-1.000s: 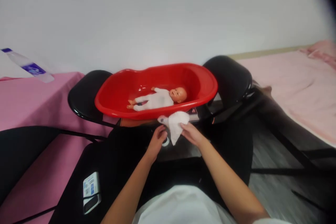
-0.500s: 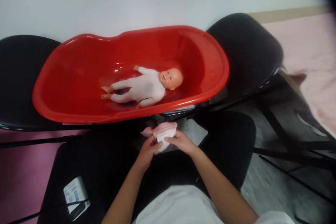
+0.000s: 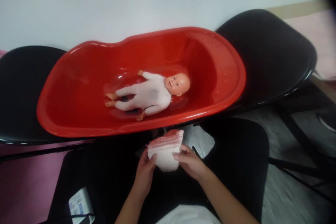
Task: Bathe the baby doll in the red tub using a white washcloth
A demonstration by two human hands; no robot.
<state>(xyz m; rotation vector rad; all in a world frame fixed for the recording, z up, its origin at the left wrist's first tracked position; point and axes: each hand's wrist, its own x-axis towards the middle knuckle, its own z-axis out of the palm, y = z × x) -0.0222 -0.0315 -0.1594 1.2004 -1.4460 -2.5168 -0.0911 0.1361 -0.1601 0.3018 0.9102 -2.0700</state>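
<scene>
Left hand and right hand raised together over the lap, just below the near rim of the red tub. Between them, a folded white cloth with pinkish folds fanned along its top edge. Left fingers pressed on the cloth's left side, thumb tip on its lower left corner; right fingers curled over its right side, thumb laid across the front. Both hands pinching the cloth, not spread. Cloth held in the air, clear of the tub, close under its near rim toward the middle.

In the tub, a baby doll in a white suit, flat on its back near the middle of the basin, head toward the right end, bare feet toward the left end, lying in shallow water. Tub resting across two black chair seats: one under its left end, another under its right end.

At the lower left corner of the view, a small white-labelled device strapped on a black surface. Pink fabric at the far left, below the left chair. White wall behind the tub.
</scene>
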